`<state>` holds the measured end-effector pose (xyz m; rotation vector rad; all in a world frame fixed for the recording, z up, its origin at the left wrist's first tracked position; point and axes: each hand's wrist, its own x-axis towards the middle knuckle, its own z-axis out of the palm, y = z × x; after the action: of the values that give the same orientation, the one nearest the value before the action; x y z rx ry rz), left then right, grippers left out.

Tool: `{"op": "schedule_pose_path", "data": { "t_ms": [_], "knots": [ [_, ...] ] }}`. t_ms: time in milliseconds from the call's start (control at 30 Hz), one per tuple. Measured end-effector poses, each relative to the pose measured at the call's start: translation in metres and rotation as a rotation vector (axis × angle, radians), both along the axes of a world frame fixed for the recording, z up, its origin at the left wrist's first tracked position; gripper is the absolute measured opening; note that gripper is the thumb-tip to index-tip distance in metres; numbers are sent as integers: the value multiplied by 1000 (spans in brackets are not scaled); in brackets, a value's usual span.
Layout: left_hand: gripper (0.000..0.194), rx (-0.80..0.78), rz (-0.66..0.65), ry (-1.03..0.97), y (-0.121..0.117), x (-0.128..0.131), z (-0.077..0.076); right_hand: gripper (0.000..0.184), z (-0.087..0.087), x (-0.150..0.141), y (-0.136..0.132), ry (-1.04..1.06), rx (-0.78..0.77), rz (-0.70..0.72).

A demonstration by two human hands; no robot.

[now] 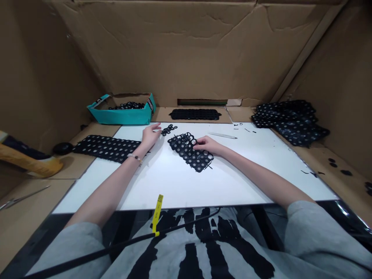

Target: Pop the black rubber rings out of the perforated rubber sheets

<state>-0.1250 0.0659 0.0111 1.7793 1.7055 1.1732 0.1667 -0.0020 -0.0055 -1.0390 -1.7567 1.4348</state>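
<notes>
A black sheet full of round holes (188, 153) lies at a slant on the white board, with a ragged, open edge at its top. My right hand (209, 145) is closed on this sheet's right side, fingertips at the holes. My left hand (150, 136) is just left of a small cluster of loose black rings (167, 130). Its fingers are stretched out with a gap to the thumb, and I see nothing held in them. Under my left wrist, a longer black perforated sheet (107, 148) reaches over the board's left edge.
A teal box (124, 116) with black ring pieces stands at the back left. Further back lies a black strip (195, 114). A white pen-like tool (223, 135) and black scraps rest on the white board (232, 186). Perforated sheets (290, 120) are piled right; scissors (20, 198) lie left.
</notes>
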Motion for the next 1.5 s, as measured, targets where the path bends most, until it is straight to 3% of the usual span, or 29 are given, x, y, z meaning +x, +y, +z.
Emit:
{"op": "schedule_pose_path", "data": {
  "t_ms": [100,233,367,533,633,733,833,933,1033,1167,1300,1400,1500],
  "knots": [
    [43,136,-112,102,-19,18,10,36,1,-4,-1,-30,1,-49],
    [32,242,-454,254,-55,49,23,36,5,-14,-4,-60,20,-164],
    [27,198,-480,411,-74,65,21,37,9,-18,-5,-9,110,-110],
    [25,-24,-506,126,-66,65,14,42,5,-12,-3,-20,111,2],
    [28,-189,-439,-108,-50,55,17,45,0,-10,-1,-56,77,-42],
    [31,-166,-185,-220,-30,32,22,49,-2,-10,1,-75,69,-80],
    [27,1,26,-157,-12,7,23,51,-2,-10,1,-116,92,-86],
    [27,-82,57,-31,-1,-8,15,50,-2,-10,0,-125,91,-108],
    [46,-178,-2,86,3,-11,8,48,-2,-10,-1,-118,79,-114],
    [51,83,-88,262,-6,-3,12,41,-3,-10,0,-62,35,-109],
    [41,270,-356,336,-37,26,23,34,-5,-9,1,35,16,-100],
    [33,253,-565,353,-61,52,24,30,-4,-8,2,82,59,-31],
    [30,129,-584,219,-70,67,18,33,-2,-6,1,78,119,42]
  ]
}}
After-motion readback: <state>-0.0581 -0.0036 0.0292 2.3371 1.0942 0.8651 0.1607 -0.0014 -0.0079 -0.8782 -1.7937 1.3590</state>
